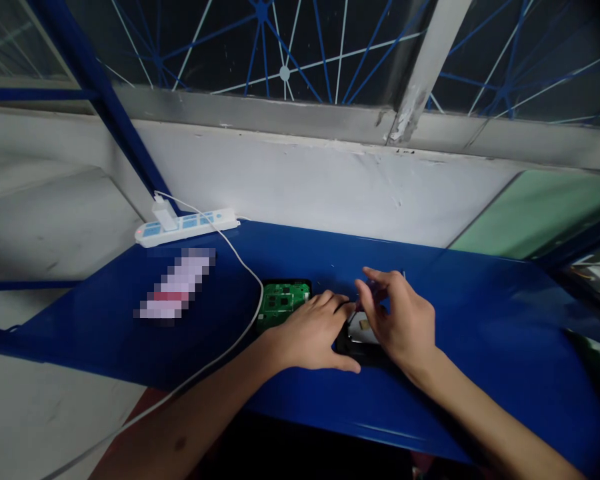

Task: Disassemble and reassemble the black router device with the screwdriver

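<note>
My left hand (313, 333) lies flat with its fingers stretched out, across the gap between two halves of an opened device. Its fingertips and thumb touch the left edge of the black casing (344, 345), which has a silvery plate inside. My right hand (405, 323) is closed in a pinch over that casing. Between its fingers is a slim screwdriver (353, 312), its thin dark shaft pointing down at the casing's upper left; most of its handle is hidden. To the left, partly under my left wrist, lies a green circuit board (281, 303) in a black shell.
A white cable (230, 243) runs from a plug in the white power strip (190, 227) past the circuit board and over my left forearm. A pixelated pale object (177, 287) lies on the blue table (300, 413). Behind stands a white wall (305, 180).
</note>
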Motion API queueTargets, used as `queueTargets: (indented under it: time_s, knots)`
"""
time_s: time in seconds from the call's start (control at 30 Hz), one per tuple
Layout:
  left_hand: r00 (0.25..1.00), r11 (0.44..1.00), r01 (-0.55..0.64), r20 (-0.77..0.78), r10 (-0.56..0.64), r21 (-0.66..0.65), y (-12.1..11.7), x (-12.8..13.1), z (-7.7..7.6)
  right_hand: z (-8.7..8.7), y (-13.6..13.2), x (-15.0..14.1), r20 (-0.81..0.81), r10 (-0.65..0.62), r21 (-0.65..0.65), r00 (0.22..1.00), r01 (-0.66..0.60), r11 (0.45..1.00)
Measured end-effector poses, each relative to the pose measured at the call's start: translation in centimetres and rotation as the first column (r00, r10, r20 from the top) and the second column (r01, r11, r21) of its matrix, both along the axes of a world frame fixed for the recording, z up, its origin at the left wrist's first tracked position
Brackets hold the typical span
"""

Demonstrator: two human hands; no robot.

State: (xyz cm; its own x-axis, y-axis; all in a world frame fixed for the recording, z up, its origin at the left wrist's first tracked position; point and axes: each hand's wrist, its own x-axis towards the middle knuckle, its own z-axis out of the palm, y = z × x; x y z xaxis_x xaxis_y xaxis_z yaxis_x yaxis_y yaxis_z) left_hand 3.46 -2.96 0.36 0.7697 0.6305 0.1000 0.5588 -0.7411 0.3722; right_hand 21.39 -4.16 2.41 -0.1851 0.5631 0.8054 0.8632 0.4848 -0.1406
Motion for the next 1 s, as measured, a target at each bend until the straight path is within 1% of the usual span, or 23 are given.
queueTargets:
  time_s: [0.1,0.23,0.3,0.37,0.43,0.5,0.53,0.6,0.67,0.73,0.77,0.8,0.9,0.93,1.0]
  knots:
    - [1.0,1.0,-0.003,0.002,0.003,-0.007,0.0,0.0,0.0,0.0,0.0,-0.1,0.045,-0.044,0.032,0.998,0.042,0.999]
    - [1.0,1.0,-0.008,0.019,0.008,-0.015,0.1,-0.1,-0.1,-0.5,0.1,0.2,0.031,-0.007,0.008,0.999,0.006,1.0]
    - [1.0,1.0,-0.009,0.026,0.01,-0.011,0.1,-0.1,-0.2,-0.8,0.1,0.5,0.024,0.052,-0.046,0.998,-0.051,0.998]
    - [1.0,1.0,-0.009,0.027,0.009,-0.01,0.1,-0.1,-0.1,-1.0,0.2,0.7,-0.002,0.138,-0.116,0.99,-0.137,0.984]
    - [1.0,1.0,-0.013,0.025,0.013,-0.014,0.1,0.0,-0.1,-1.0,0.3,1.1,-0.075,0.22,-0.165,0.973,-0.229,0.959]
    - [1.0,1.0,-0.019,0.024,0.02,-0.021,0.1,-0.1,-0.1,-0.7,0.9,1.8,-0.188,0.238,-0.18,0.953,-0.272,0.945]
    - [0.999,0.999,-0.022,0.024,0.023,-0.026,0.1,-0.1,-0.1,-0.5,1.3,2.3,-0.244,0.215,-0.183,0.946,-0.263,0.947]
    - [0.999,0.999,-0.022,0.023,0.023,-0.041,0.1,-0.1,-0.1,0.1,2.5,3.8,-0.334,0.118,-0.18,0.935,-0.186,0.966]
    - [0.999,0.998,-0.023,0.022,0.024,-0.055,0.1,-0.2,-0.2,0.5,4.1,5.6,-0.324,0.006,-0.239,0.946,-0.088,0.967]
    - [0.999,0.998,-0.026,0.017,0.027,-0.064,0.1,-0.2,-0.2,0.4,5.6,7.4,-0.291,-0.079,-0.326,0.953,-0.021,0.945]
    - [1.0,0.997,-0.027,0.015,0.028,-0.067,0.1,-0.2,-0.2,0.2,6.3,8.1,-0.274,-0.102,-0.378,0.956,-0.01,0.926]
    - [1.0,0.997,-0.027,0.013,0.028,-0.07,0.1,-0.3,-0.2,-0.2,7.0,8.8,-0.26,-0.109,-0.422,0.959,-0.011,0.906]
    - [1.0,0.997,-0.024,0.01,0.025,-0.077,0.1,-0.3,-0.2,-1.7,8.5,9.8,-0.266,-0.127,-0.498,0.956,-0.023,0.867]
    - [1.0,0.997,-0.025,0.011,0.026,-0.08,0.1,-0.2,-0.2,-2.2,8.8,9.8,-0.235,-0.114,-0.527,0.965,-0.028,0.849]
    - [0.999,0.996,-0.03,0.012,0.031,-0.088,0.1,-0.2,-0.2,-3.0,9.5,9.7,-0.159,-0.094,-0.55,0.983,-0.009,0.835]
